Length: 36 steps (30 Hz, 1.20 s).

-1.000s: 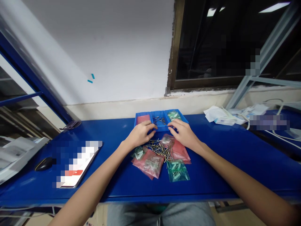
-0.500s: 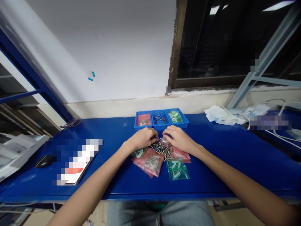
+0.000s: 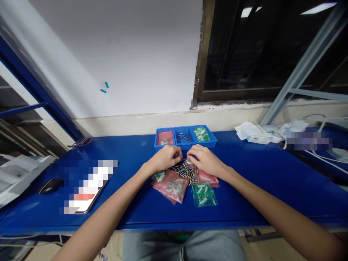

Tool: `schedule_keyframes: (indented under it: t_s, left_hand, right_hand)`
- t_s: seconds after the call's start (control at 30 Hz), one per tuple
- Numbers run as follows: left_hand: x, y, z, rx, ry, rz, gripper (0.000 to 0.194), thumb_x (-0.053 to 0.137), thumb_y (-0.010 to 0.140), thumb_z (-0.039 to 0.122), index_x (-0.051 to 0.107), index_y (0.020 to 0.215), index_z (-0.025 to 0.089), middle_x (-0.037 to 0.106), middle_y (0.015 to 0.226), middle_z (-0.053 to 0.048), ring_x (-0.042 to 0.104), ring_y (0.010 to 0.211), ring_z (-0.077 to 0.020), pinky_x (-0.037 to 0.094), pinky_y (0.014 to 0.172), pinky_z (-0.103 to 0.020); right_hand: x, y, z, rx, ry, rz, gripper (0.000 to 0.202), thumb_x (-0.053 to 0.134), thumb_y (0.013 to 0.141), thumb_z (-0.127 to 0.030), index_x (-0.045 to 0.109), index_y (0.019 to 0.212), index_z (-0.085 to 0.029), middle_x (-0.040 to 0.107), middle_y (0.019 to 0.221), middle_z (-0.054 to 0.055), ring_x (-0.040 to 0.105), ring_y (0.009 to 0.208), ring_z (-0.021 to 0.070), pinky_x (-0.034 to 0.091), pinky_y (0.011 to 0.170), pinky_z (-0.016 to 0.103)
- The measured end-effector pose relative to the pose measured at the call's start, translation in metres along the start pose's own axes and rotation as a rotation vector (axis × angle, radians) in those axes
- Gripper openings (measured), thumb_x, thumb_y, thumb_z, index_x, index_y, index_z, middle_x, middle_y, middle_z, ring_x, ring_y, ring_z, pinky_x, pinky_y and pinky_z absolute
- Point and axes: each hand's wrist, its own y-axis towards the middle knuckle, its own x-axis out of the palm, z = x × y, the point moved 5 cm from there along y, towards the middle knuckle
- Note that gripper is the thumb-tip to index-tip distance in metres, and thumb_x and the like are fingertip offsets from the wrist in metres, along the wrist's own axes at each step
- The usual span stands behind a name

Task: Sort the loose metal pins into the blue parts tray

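Note:
My left hand [image 3: 168, 158] is closed, fingers curled in and thumb pressed against them, at the back left of a heap of thin metal pins [image 3: 187, 171]. Whatever it pinches is too small or hidden to name. Across a narrow gap, my right hand [image 3: 204, 158] bends its fingers down at the heap's back right, over a pink bag [image 3: 208, 177]; its fingertips are closed and their contents cannot be made out. In front lie another pink bag [image 3: 176, 187] and a green bag [image 3: 203, 195] holding small pale parts. A greenish bag [image 3: 160, 176] lies under my left wrist.
Behind my hands stand three joined blue bins: the left bin [image 3: 164, 146] holds a pink bag, the middle bin [image 3: 187, 146] pins, the right bin [image 3: 210, 144] green bags. A phone [image 3: 92, 195] and black mouse [image 3: 50, 186] lie left; white packets [image 3: 252, 132] lie right.
The whole view has shifted slightly. Both hands stay almost in place at the heap, with only small finger movement; the bags and bins have not moved.

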Motion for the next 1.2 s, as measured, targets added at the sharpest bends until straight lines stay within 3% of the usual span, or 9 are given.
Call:
schedule_keyframes:
  t_s: [0.3,0.47,0.63,0.8,0.93,1.2]
  left_hand:
    - [-0.01,0.001,0.003,-0.035,-0.29,0.239,0.009,0.056,0.088,0.021,0.062,0.085,0.014,0.066,0.076,-0.001,0.058,0.067,-0.011,0.044,0.061,-0.023]
    - [-0.012,0.001,0.006,-0.028,-0.358,0.366,0.011,0.058,0.088,0.019,0.062,0.097,0.013,0.067,0.08,-0.003,0.061,0.07,-0.0121,0.047,0.061,-0.023]
    - [-0.009,0.001,0.006,-0.018,-0.518,0.402,0.028,0.057,0.092,0.021,0.06,0.118,0.014,0.068,0.085,-0.005,0.063,0.073,-0.0133,0.053,0.067,-0.026]
    - [-0.004,0.002,0.004,-0.032,-0.635,0.389,0.018,0.061,0.091,0.024,0.065,0.105,0.014,0.069,0.088,-0.006,0.065,0.073,-0.0132,0.056,0.07,-0.027]
    - [-0.005,0.002,0.005,-0.019,-0.566,0.394,0.015,0.061,0.092,0.026,0.067,0.098,0.014,0.072,0.092,-0.007,0.067,0.078,-0.0145,0.057,0.072,-0.028]
    - [-0.016,-0.002,0.016,0.062,-0.159,0.333,0.012,0.059,0.093,0.021,0.07,0.095,0.017,0.072,0.087,-0.002,0.064,0.075,-0.0136,0.048,0.069,-0.026]
  right_hand:
    - [-0.001,0.005,-0.008,0.156,0.177,0.054,0.011,0.066,0.091,-0.024,0.07,0.084,-0.017,0.068,0.081,0.003,0.061,0.074,0.017,0.044,0.07,0.029]
    - [-0.001,0.004,-0.012,0.099,0.111,0.092,0.01,0.065,0.091,-0.024,0.071,0.087,-0.017,0.069,0.085,0.005,0.062,0.083,0.0202,0.045,0.076,0.033]
    - [-0.003,0.002,-0.009,0.113,0.126,0.121,0.012,0.063,0.093,-0.024,0.072,0.086,-0.018,0.069,0.084,0.004,0.063,0.082,0.0201,0.045,0.075,0.033]
    - [-0.006,0.004,-0.009,0.116,0.161,0.175,0.012,0.06,0.093,-0.018,0.069,0.086,-0.018,0.07,0.085,0.004,0.063,0.08,0.0192,0.045,0.074,0.031]
    - [-0.008,0.004,-0.009,0.127,0.189,0.2,0.01,0.06,0.091,-0.015,0.066,0.085,-0.018,0.069,0.086,0.004,0.063,0.079,0.0185,0.045,0.072,0.03]
    - [-0.011,0.002,-0.004,0.116,0.146,0.208,0.012,0.055,0.094,-0.016,0.064,0.088,-0.019,0.066,0.084,0.003,0.061,0.083,0.019,0.044,0.076,0.031]
